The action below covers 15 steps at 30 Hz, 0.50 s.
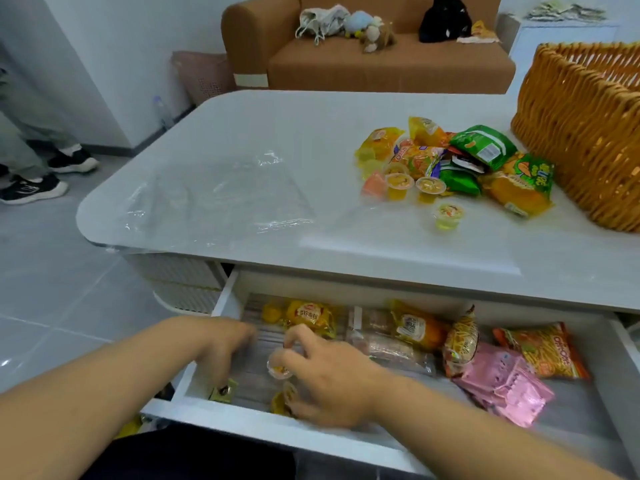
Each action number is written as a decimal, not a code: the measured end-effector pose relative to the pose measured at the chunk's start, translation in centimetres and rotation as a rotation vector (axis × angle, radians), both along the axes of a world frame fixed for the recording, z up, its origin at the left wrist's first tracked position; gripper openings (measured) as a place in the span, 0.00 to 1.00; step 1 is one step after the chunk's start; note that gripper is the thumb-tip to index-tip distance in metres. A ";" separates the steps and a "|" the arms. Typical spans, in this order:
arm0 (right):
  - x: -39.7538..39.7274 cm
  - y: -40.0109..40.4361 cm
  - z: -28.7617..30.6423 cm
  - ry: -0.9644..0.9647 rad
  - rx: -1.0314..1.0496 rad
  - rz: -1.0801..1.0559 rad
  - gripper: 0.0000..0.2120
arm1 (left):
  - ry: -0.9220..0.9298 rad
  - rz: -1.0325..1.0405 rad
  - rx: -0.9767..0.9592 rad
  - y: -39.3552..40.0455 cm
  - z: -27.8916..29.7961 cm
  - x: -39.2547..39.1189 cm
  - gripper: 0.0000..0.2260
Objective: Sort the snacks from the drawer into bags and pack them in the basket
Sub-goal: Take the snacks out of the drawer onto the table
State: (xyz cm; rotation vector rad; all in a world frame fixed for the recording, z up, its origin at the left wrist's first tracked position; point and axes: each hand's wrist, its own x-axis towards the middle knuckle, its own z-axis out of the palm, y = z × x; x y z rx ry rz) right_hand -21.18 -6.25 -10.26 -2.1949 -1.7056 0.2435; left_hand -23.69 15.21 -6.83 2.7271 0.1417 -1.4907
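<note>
The white drawer [221, 419] under the table stands pulled out, with snack packets inside: yellow cake packs [311, 317], noodle snack bags [545, 348] and pink packets [509, 386]. Both hands reach into its left part. My right hand [332, 379] curls its fingers round small jelly cups [280, 369]. My left hand [225, 344] reaches down by a small yellow-green packet [224, 390]; it is blurred, and its grip is unclear. On the tabletop lie a pile of snacks [460, 164], clear plastic bags [214, 199] and a wicker basket [581, 133].
A single jelly cup [449, 215] stands apart from the pile. A brown sofa [381, 64] with soft toys and a black bag is behind the table. A person's legs and shoes [34, 181] are at the left on the tiled floor.
</note>
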 end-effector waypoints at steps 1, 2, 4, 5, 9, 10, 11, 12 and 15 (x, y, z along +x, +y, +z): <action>0.0 0.9 -0.7 0.049 -0.103 0.008 0.24 | 0.058 -0.061 0.070 -0.2 -0.1 0.1 0.34; 0.2 1.7 -1.2 0.060 -0.166 0.006 0.27 | 0.082 -0.106 0.129 -0.6 -0.2 0.2 0.33; 1.1 3.0 -2.0 0.009 -0.263 0.021 0.30 | 0.071 -0.150 0.199 -1.2 -0.3 0.7 0.35; 1.2 3.5 -2.5 -0.006 -0.313 0.041 0.29 | 0.065 -0.177 0.227 -1.4 -0.4 0.9 0.36; 0.1 4.3 -3.9 0.016 -0.412 0.100 0.18 | 0.065 -0.303 0.309 -1.6 -0.5 1.1 0.33; 0.1 4.2 -4.1 0.017 -0.401 0.099 0.16 | 0.062 -0.339 0.312 -1.6 -0.6 1.0 0.31; 0.2 3.9 -4.3 0.026 -0.381 0.084 0.14 | 0.063 -0.376 0.314 -1.7 -0.8 1.0 0.29; 0.5 3.4 -4.3 0.043 -0.363 0.060 0.13 | 0.061 -0.419 0.320 -1.9 -1.0 0.8 0.27; 1.2 1.2 -4.5 0.094 -0.344 0.003 0.10 | 0.088 -0.524 0.349 -3.1 -2.0 0.7 0.23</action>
